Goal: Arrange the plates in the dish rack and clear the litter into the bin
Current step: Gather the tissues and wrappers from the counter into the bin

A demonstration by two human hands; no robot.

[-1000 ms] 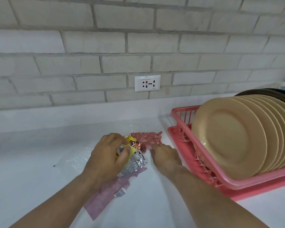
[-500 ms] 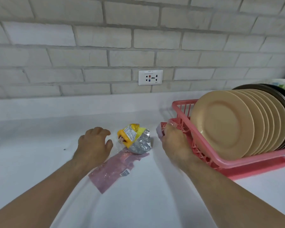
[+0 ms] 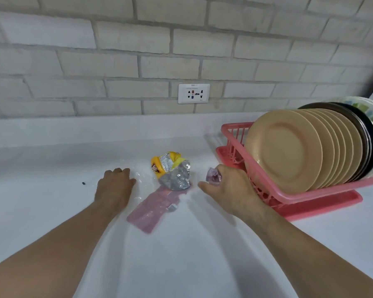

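A second ago the left hand (image 3: 114, 186) gripped the yellow and silver wrapper (image 3: 172, 172); it has since let go and lies palm down on the worktop (image 3: 52, 168) just left of it, fingers loosely bent and grasping nothing. The right hand (image 3: 230, 188) has come away from the corner of the dish rack (image 3: 299, 198), where it was half a second ago, and its fingers are clenched round a crumpled wrapper (image 3: 213, 175), with the thumb stretched towards the silver foil. The yellow and silver wrapper sits bunched between the two hands, yellow end towards the brick wall (image 3: 116, 61). Touching its near edge, a flat pink wrapper (image 3: 153, 209) lies with its long axis running from near left to far right. The plates (image 3: 289, 147) stand on edge in the rack at the right, faces turned left. The worktop lies bare to the left and towards the person; the rack bounds the right side and the wall the far side.
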